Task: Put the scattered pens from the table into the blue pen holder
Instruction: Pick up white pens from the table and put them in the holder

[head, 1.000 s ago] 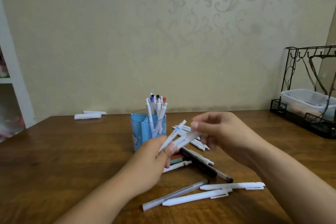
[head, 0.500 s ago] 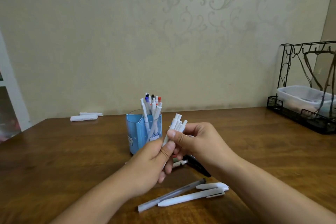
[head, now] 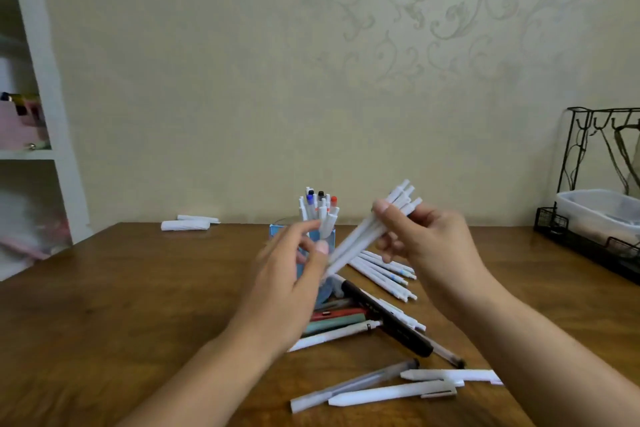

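Pens (head: 367, 236) sit bunched in the right hand (head: 426, 246), fingers (head: 382, 210) curled round the bundle, which tilts just right of the blue holder (head: 327, 237) and above the table (head: 138, 305). The left hand (head: 294, 274) is in front of the holder with its thumb against the bundle's low end; its other fingers are blurred, so I cannot tell their state. Squaring the tips against that hand, then lowering the bundle upright into a free gap among the pens already standing in the holder, looks wisest.

Matt white plastic pens (head: 367, 239), a glossy wooden table (head: 121, 305), a black wire rack (head: 581, 149).
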